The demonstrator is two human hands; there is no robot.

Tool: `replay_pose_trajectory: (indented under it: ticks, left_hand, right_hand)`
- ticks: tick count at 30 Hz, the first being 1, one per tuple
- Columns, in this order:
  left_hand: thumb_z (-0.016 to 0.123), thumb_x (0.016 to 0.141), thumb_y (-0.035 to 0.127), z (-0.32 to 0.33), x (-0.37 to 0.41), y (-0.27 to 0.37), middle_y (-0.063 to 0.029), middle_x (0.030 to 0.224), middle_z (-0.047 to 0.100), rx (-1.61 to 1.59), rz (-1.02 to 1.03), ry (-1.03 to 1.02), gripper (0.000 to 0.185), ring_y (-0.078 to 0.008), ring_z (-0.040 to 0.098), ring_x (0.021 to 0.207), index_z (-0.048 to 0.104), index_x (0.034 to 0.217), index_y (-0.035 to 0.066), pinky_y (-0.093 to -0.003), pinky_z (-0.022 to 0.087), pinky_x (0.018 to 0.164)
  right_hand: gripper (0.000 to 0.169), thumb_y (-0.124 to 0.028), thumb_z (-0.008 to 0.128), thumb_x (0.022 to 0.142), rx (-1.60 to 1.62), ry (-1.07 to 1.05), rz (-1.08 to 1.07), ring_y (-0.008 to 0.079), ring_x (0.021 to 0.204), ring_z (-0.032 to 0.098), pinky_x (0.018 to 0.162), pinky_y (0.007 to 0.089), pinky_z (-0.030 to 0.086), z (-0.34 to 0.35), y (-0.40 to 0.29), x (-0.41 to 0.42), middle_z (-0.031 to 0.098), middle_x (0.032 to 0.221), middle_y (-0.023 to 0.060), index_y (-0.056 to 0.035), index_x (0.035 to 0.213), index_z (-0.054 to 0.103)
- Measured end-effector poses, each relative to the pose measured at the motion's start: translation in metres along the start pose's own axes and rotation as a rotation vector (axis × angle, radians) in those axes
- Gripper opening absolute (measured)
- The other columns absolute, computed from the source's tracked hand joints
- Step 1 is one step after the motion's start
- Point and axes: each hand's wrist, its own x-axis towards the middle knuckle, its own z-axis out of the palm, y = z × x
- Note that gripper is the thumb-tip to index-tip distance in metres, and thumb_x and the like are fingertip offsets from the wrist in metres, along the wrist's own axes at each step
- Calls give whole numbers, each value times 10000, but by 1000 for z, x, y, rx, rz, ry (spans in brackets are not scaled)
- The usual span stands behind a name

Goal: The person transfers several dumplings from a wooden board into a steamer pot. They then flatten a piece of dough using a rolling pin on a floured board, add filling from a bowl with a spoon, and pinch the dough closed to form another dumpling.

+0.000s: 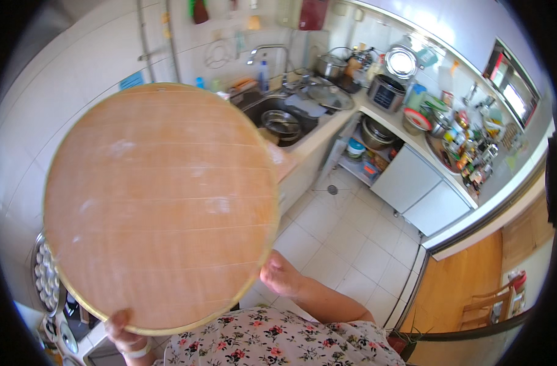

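A large round wooden board (164, 196) with a pale rim fills the left half of the view. Whitish, flour-like patches mark its face, and thin lines run across it. My left hand (123, 327) grips the rim at the lower left, with a light band around the wrist. On the lower right edge, my right hand (278, 274) holds the same board, its fingers partly hidden behind it. Beyond the left edge is a round metal tray (47, 279) bearing several small whitish pieces, partly covered by the board.
Behind the board is a sink (310, 126) with a metal bowl (280, 124) and a faucet (285, 59). An open cabinet (351, 160) holds pots and containers. Bottles crowd the right counter (447, 164). A wooden chair (488, 304) stands beyond the doorway; tiled floor (347, 228) lies between.
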Motion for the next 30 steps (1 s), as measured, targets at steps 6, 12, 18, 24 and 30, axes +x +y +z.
replay_pose_trajectory:
  ticks: [6,12,18,24,30]
  left_hand:
    - [615,865,144,205,112,117,-149,1186,561,-1267,-1002,-500,394,-270,549,1103,495,1223,27,-409,442,953]
    - [511,930,148,378,143,162,-149,1338,469,-1989,-1013,-541,526,-233,460,1222,310,1413,93,-390,370,1028]
    - [507,943,140,412,133,126,-150,1264,530,-1694,-1371,-843,625,-237,518,1145,164,1465,110,-350,421,970]
    - [534,919,68,406,135,76,-160,1220,559,-1377,-1287,-659,572,-207,553,1081,272,1428,75,-316,438,946]
    - [539,895,4,439,120,56,-107,1179,591,-602,-964,-469,442,-171,558,1053,437,1324,35,-287,453,906]
  right_hand:
    - [497,-157,553,889,101,898,-126,281,1156,517,952,421,461,-73,-52,-64,500,1292,113,-16,1333,380]
    - [474,-108,527,884,56,1093,-399,293,1180,505,989,437,434,-188,-80,-61,495,1297,139,6,1321,384]
    - [414,-122,560,890,-61,1119,-396,232,1107,554,924,361,487,-325,-91,27,547,1222,136,44,1251,447]
    - [390,-165,568,895,70,1200,-228,210,1052,581,840,300,532,-413,-74,108,562,1192,128,41,1214,479]
    - [270,-300,609,892,128,1043,-155,57,737,578,557,183,447,-490,-5,99,637,902,-24,-89,1058,581]
